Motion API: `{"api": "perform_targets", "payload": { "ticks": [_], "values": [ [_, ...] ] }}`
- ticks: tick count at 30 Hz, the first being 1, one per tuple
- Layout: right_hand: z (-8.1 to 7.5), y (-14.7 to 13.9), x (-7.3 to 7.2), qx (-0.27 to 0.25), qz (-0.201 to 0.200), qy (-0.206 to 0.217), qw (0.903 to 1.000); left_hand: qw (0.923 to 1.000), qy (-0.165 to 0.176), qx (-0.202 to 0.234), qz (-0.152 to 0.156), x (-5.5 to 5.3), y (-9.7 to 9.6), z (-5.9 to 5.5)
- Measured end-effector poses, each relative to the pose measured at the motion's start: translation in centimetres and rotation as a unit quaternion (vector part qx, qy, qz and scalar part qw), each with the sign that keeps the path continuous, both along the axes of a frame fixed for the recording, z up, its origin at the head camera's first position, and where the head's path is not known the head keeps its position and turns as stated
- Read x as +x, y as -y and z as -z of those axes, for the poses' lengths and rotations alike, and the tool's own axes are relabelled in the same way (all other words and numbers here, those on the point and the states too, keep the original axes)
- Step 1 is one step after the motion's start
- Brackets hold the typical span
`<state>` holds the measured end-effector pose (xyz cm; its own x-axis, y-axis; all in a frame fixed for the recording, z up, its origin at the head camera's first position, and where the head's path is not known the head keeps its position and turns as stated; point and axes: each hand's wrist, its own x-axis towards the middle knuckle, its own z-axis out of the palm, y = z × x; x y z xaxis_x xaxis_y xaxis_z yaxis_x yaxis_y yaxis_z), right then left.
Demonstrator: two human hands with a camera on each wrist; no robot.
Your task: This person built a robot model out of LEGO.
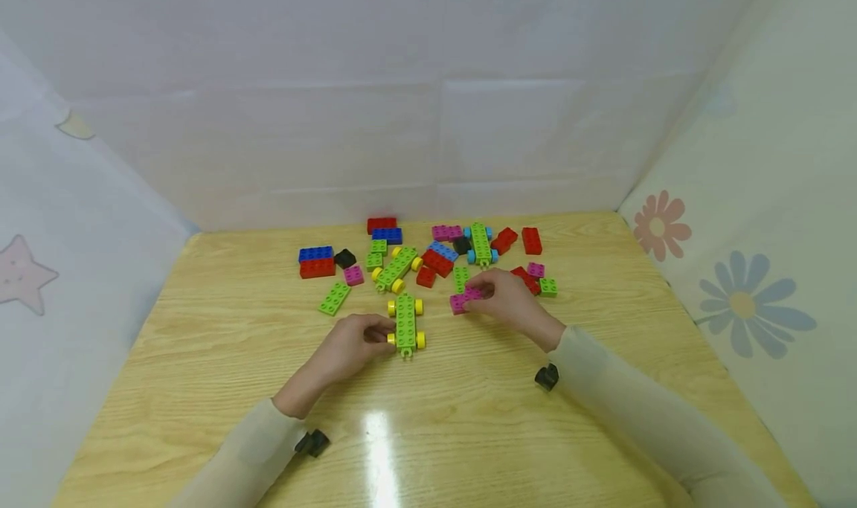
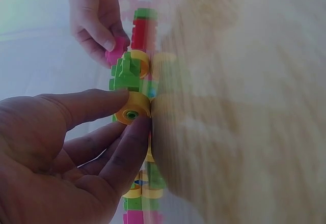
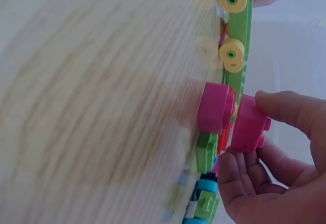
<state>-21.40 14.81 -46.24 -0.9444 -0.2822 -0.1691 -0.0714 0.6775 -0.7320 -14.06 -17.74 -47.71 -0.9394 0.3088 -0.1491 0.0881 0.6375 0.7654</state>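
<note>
My left hand (image 1: 351,344) pinches a yellow wheel (image 2: 133,113) of a green toy car base (image 1: 405,322), which stands lengthwise on the table with its studs up. In the left wrist view, fingertips sit on both sides of that wheel. My right hand (image 1: 509,303) holds a magenta building brick (image 3: 247,124) between thumb and fingers, its studs facing up. Just beneath it, a second magenta brick (image 3: 216,107) rests on the table, with a narrow gap between the two on the near side. A green brick (image 1: 460,277) lies right behind them.
Behind the hands lie a second yellow-wheeled base (image 1: 398,269), a blue-wheeled base (image 1: 480,244) and several loose bricks. A green brick (image 1: 333,299) is left of the held base. White cloth walls (image 1: 435,143) edge the wooden table (image 1: 469,426) at the back and sides.
</note>
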Motion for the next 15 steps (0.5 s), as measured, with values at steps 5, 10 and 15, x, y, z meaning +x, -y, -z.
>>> {"api": "perform_targets", "payload": {
  "ticks": [5, 10, 15],
  "values": [
    [-0.2, 1.4, 0.0, -0.003, -0.020, -0.008, 0.9998, 1.0000, 0.003, 0.003, -0.001, -0.1, 0.0, 0.1],
    [-0.2, 2.9, 0.0, -0.014, -0.039, -0.007, 0.9991, 1.0000, 0.005, 0.005, -0.003, -0.1, 0.0, 0.2],
    [-0.1, 4.5, 0.0, -0.028, -0.064, -0.011, 0.9975, 1.0000, 0.006, 0.007, -0.003, 0.0, 0.0, 0.2]
  ]
}}
